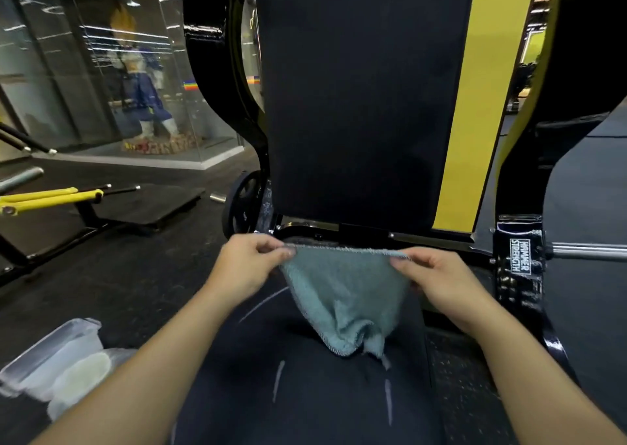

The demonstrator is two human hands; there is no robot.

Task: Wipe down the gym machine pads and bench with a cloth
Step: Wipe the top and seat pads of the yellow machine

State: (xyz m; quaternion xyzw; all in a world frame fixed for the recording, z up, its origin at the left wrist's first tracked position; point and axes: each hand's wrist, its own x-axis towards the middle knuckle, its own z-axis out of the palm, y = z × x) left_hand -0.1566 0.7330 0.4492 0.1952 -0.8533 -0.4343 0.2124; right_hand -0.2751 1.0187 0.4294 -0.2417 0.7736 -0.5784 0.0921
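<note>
We see the teal cloth [342, 295] stretched by its top edge above the seat pad [305, 393], pinched by the left hand [249, 268] at 9 o'clock and the right hand [437, 281] at 3. The back pad [359, 98] rises at 12; a plastic container [51, 356] lies at 8.

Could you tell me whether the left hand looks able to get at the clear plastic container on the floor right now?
Probably not yet: the left hand pinches the teal terry cloth; the clear plastic container lies unobstructed lower left.

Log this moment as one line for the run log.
phase: cloth spread | left hand: pinching cloth corner | right hand: pinching other corner | cloth: hanging over seat pad | back pad: untouched
</note>
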